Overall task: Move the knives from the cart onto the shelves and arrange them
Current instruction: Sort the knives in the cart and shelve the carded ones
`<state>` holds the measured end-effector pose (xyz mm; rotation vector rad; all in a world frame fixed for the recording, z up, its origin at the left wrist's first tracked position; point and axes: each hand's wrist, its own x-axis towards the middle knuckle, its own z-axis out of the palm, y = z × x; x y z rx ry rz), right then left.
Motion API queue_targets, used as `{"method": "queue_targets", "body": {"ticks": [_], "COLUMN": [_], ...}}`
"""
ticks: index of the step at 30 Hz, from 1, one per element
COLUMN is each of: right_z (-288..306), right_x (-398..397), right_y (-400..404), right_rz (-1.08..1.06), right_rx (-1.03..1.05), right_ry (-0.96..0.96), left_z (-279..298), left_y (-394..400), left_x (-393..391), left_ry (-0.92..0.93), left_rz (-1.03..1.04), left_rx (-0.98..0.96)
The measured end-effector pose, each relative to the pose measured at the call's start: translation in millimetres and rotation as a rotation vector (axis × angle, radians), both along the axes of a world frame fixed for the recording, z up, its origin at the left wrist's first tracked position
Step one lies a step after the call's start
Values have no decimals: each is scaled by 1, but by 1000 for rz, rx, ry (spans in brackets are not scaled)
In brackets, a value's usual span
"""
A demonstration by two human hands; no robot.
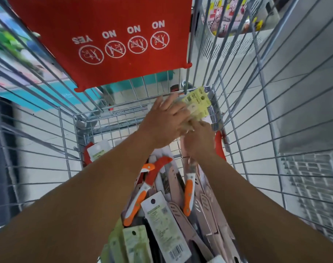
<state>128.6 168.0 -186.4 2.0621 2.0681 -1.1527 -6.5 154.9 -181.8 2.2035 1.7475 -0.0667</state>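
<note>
Packaged knives (162,221) fill the cart (70,149); both hands' fingers grasp a yellow-carded pack (197,103).

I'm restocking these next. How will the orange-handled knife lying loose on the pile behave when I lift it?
The orange-handled knife looks stiff and probably light, being small. It lies bare, with no card visible, so its exposed blade may snag or cut. Resting tilted on the pink sheathed knives, it could slide down as neighbours shift.

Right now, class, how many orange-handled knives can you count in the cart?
2: one left orange-handled knife amid the pile, one right orange-handled knife below the right hand. Others may be hidden.
</note>
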Motion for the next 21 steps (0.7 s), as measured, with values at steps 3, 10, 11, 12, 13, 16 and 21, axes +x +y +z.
{"method": "queue_targets", "body": {"ticks": [3, 10, 11, 12, 13, 16, 21], "right_z": [-3, -17, -20, -23, -28, -41, -35], "right_x": [15, 31, 32, 34, 35, 42, 58], "right_y": [-14, -49, -50, -51, -52, -60, -92], "right_rz": [95, 368, 392, 427, 468, 598, 637], "right_rx": [-26, 76, 79, 81, 78, 53, 3], "right_ry": [-117, -183, -197, -209, -215, -256, -243], "left_z": [-4, 5, 5, 4, 2, -1, -3], "left_y": [-9, -19, -25, -33, -42, -72, -106], "left_x": [6, 18, 21, 25, 28, 36, 53], "left_ry": [118, 55, 41, 25, 10, -32, 75], "left_rz": [31, 271, 267, 253, 234, 187, 99], "left_rx": [-49, 3, 25, 50, 62, -70, -328]}}
